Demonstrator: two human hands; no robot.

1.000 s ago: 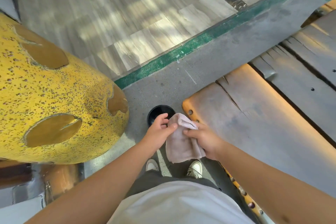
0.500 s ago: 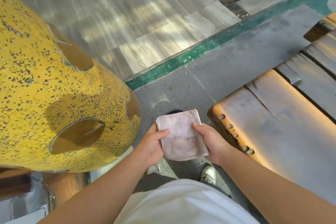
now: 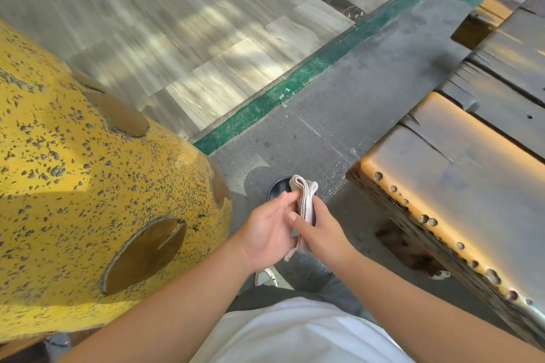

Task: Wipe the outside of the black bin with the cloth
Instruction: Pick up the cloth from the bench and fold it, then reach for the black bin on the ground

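The small round black bin (image 3: 278,186) stands on the grey floor ahead of my feet, mostly hidden behind my hands and the cloth. A pale pinkish cloth (image 3: 303,196) is folded double and held upright between my palms. My left hand (image 3: 267,230) presses its left face with the fingers stretched out. My right hand (image 3: 320,230) grips it from the right, thumb across the front. Both hands hover above the bin and do not touch it.
A big yellow speckled rounded object (image 3: 88,200) with brown oval patches fills the left side. A worn wooden bench (image 3: 460,186) with studs along its edge runs down the right. Between them lies grey floor (image 3: 339,115) with a green stripe (image 3: 265,106); my shoe (image 3: 265,277) is below.
The cloth was spread flat between both hands; now it is folded in half and pressed between my palms. The view has shifted closer to the bin.
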